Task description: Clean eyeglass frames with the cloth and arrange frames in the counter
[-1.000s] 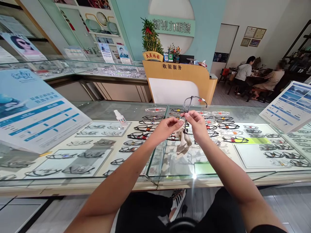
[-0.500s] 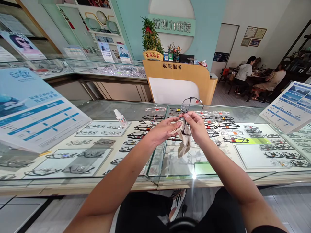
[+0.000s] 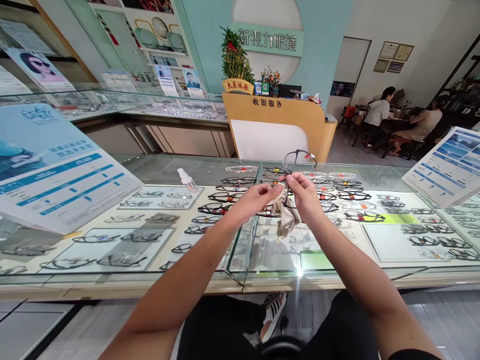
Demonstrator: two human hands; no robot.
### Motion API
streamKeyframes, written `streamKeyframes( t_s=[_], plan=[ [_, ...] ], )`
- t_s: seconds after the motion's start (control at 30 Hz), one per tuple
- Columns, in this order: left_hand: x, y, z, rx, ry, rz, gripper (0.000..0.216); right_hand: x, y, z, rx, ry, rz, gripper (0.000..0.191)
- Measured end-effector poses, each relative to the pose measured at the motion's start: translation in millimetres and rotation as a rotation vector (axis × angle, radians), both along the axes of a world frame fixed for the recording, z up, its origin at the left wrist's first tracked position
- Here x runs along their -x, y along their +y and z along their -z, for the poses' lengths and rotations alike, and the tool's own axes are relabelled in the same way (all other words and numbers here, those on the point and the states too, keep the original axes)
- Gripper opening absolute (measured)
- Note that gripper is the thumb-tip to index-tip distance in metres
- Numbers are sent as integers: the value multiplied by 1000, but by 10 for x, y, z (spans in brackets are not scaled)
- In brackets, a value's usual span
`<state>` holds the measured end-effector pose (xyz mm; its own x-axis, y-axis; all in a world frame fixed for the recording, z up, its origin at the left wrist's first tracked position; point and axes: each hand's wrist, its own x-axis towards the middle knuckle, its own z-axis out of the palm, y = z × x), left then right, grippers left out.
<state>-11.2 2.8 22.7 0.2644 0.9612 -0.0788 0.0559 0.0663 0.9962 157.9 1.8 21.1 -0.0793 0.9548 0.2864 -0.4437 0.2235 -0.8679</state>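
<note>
Above the glass counter, my right hand (image 3: 304, 192) grips a pair of dark-framed eyeglasses (image 3: 296, 156) between thumb and fingers. One lens and a temple with a small red tag stick up past the fingertips; part of the frame is hidden behind the hand. My left hand (image 3: 261, 196) is closed in a pinch on a cream cleaning cloth (image 3: 288, 220), close against the glasses. The cloth hangs crumpled below both hands. A white spray bottle (image 3: 186, 181) stands on the counter to the left of my hands.
The glass display counter (image 3: 210, 162) spans the front, with rows of eyeglasses (image 3: 219, 197) inside. A blue-and-white brochure (image 3: 71, 175) stands at left, another leaflet (image 3: 446, 165) at right. Beyond is a wooden cashier desk (image 3: 277, 112). Two people sit at a table at back right.
The glasses have shifted slightly right and the hanging cloth has spread toward the right. My left fingers have curled in more. Both hands keep their hold.
</note>
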Motion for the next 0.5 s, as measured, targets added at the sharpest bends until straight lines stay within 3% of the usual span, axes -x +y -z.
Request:
streamKeyframes(
  t_s=[0.23, 0.5],
  plan=[
    [18, -6, -27, 0, -89, 45, 74, 10, -27, -7, 39, 12, -35, 48],
    [42, 22, -32, 162, -374, 47, 63, 26, -23, 14, 72, 43, -86, 56]
  ],
)
